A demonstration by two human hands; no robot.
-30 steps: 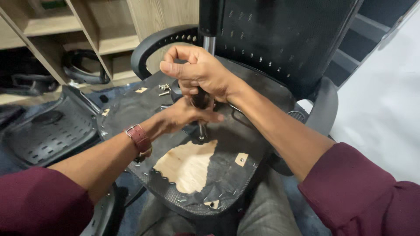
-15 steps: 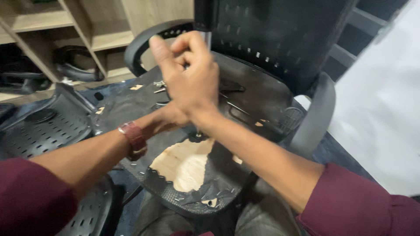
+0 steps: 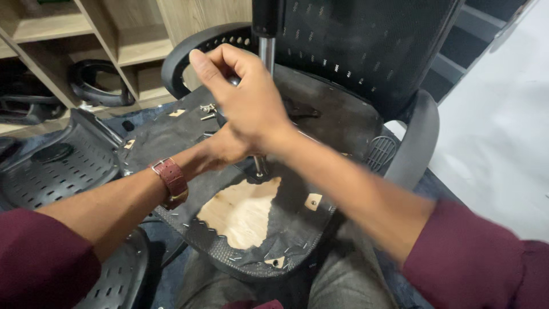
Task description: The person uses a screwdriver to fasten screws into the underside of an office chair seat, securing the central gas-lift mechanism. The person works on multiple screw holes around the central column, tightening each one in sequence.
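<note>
Right hand (image 3: 246,103) is closed around the top of a screwdriver (image 3: 260,166), which stands upright on the upturned chair seat (image 3: 240,212). Left hand (image 3: 226,149) sits under it by the shaft; its grip is hidden. Loose screws (image 3: 207,110) lie on the seat's far left.

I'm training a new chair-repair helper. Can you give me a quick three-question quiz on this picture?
1. True or false: the right hand is closed around a tool's top.
2. Which wrist wears the brown watch?
3. What shows through the torn black fabric on the seat underside: A foam, B bare plywood, C metal?

Key: 1 true. 2 left wrist. 3 B.
</note>
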